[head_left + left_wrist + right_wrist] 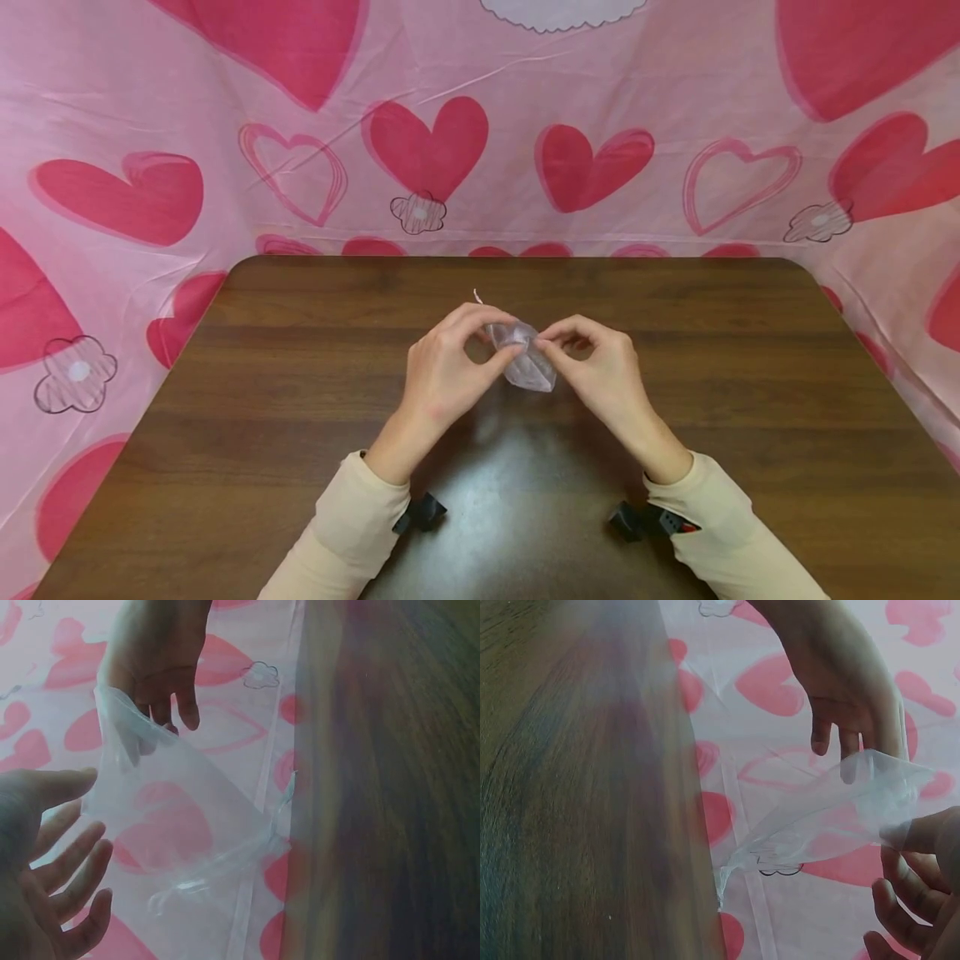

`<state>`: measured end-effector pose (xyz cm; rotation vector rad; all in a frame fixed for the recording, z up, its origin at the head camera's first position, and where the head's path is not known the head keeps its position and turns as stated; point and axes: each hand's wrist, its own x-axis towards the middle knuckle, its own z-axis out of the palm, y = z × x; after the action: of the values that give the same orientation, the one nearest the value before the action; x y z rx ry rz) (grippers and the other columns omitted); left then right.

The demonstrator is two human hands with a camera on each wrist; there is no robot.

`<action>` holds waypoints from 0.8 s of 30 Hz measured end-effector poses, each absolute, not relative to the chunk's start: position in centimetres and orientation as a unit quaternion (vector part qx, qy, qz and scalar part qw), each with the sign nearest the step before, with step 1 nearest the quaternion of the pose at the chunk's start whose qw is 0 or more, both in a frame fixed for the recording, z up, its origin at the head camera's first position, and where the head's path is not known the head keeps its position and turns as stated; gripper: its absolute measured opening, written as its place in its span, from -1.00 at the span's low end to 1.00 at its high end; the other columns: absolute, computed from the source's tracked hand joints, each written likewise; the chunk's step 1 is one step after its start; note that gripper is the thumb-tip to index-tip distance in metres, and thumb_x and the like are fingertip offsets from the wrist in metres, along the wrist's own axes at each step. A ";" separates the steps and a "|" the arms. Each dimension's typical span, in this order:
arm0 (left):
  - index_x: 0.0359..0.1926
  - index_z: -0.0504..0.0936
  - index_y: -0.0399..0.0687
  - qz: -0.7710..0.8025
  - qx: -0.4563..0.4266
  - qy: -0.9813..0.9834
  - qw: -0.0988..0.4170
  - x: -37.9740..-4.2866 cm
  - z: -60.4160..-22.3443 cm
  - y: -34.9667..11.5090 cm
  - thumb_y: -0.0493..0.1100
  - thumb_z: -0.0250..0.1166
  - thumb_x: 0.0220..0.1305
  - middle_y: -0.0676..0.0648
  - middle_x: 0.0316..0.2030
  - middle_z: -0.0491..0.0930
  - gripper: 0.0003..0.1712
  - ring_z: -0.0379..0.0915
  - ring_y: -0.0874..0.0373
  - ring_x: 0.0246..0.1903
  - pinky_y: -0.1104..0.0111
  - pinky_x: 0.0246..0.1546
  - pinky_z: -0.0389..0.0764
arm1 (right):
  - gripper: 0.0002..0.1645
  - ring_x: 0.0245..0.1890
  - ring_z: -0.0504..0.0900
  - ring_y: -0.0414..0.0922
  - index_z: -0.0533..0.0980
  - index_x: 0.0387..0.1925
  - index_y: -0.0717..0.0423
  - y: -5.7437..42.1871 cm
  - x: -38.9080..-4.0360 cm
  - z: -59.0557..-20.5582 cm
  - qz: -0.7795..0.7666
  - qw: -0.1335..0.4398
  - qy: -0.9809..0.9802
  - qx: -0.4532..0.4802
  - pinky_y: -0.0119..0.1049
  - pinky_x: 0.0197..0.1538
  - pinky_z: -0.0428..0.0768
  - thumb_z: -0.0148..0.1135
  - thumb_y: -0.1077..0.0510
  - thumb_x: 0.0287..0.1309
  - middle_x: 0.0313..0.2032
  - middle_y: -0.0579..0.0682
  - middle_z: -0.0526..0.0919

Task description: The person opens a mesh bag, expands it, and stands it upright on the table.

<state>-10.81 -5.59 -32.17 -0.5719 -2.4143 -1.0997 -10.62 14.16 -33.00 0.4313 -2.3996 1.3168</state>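
Clear plastic bag (531,372) is pinched by left hand (450,362) and right hand (603,362); apparently being opened, gentle parting called for next.

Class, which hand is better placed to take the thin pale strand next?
Probably the left hand: in the head view, the strand shows just beyond it. The right hand pinches the clear bag farther away.

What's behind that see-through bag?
Seen from the left wrist, the clear plastic bag has pink heart-print cloth behind it, showing through. The parts of the cloth behind the left hand are covered, so I can't see them.
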 end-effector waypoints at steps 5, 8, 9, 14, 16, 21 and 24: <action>-0.08 0.75 0.22 -0.362 -0.224 -0.882 0.202 -10.8 -32.1 -5.5 0.05 0.50 0.13 0.27 -0.09 0.66 -0.70 0.56 0.34 -0.24 0.32 -0.42 0.50 | -0.88 -0.42 0.60 -0.21 0.69 -0.40 0.11 13.9 -10.5 -33.1 0.460 0.171 -0.852 0.183 -0.12 -0.25 0.60 0.51 0.30 0.00 -0.45 -0.12 0.70; -0.15 0.78 0.24 -0.349 -0.221 -0.889 0.198 -10.8 -32.2 -5.5 0.02 0.48 0.16 0.27 -0.17 0.69 -0.79 0.55 0.31 -0.26 0.30 -0.40 0.50 | -0.89 -0.40 0.61 -0.21 0.69 -0.39 0.10 13.9 -10.5 -33.2 0.465 0.163 -0.850 0.184 -0.14 -0.23 0.59 0.51 0.28 0.01 -0.43 -0.13 0.71; -0.18 0.79 0.24 -0.351 -0.218 -0.889 0.199 -10.9 -32.2 -5.5 0.00 0.48 0.16 0.26 -0.22 0.70 -0.83 0.54 0.28 -0.30 0.29 -0.42 0.49 | -0.89 -0.39 0.61 -0.21 0.69 -0.37 0.10 13.9 -10.6 -33.2 0.468 0.160 -0.850 0.182 -0.16 -0.22 0.58 0.50 0.26 0.03 -0.42 -0.14 0.72; -0.29 0.79 0.21 -0.375 -0.192 -0.881 0.217 -11.0 -32.4 -5.7 -0.05 0.47 0.17 0.22 -0.33 0.71 -0.93 0.53 0.18 -0.41 0.25 -0.45 0.47 | -0.86 -0.35 0.63 -0.21 0.72 -0.24 0.07 13.9 -10.5 -33.2 0.475 0.127 -0.853 0.172 -0.20 -0.20 0.56 0.45 0.19 0.12 -0.34 -0.13 0.74; -0.30 0.79 0.20 -0.383 -0.181 -0.878 0.223 -11.0 -32.4 -5.7 -0.07 0.48 0.16 0.21 -0.35 0.71 -0.94 0.52 0.17 -0.44 0.25 -0.47 0.45 | -0.85 -0.35 0.63 -0.19 0.73 -0.21 0.09 14.0 -10.4 -33.1 0.473 0.118 -0.856 0.171 -0.17 -0.21 0.57 0.44 0.18 0.14 -0.32 -0.11 0.74; -0.32 0.77 0.22 -0.379 -0.171 -0.887 0.201 -11.2 -32.5 -5.8 -0.09 0.48 0.15 0.21 -0.46 0.64 -0.93 0.47 0.25 -0.47 0.26 -0.47 0.45 | -0.89 -0.38 0.62 -0.16 0.73 -0.28 0.13 14.0 -10.5 -33.1 0.465 0.129 -0.859 0.169 -0.10 -0.25 0.60 0.45 0.22 0.12 -0.35 -0.07 0.75; -0.31 0.75 0.24 -0.365 -0.173 -0.898 0.175 -11.1 -32.6 -5.8 -0.10 0.48 0.15 0.21 -0.50 0.57 -0.90 0.43 0.32 -0.45 0.26 -0.47 0.45 | -0.92 -0.39 0.62 -0.18 0.73 -0.32 0.12 14.0 -10.6 -33.1 0.462 0.136 -0.860 0.169 -0.16 -0.22 0.59 0.46 0.24 0.10 -0.37 -0.08 0.75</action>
<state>-11.14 -5.81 -32.61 -0.4912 -2.5436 -1.0338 -10.56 14.01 -33.11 0.4884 -2.4911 1.3372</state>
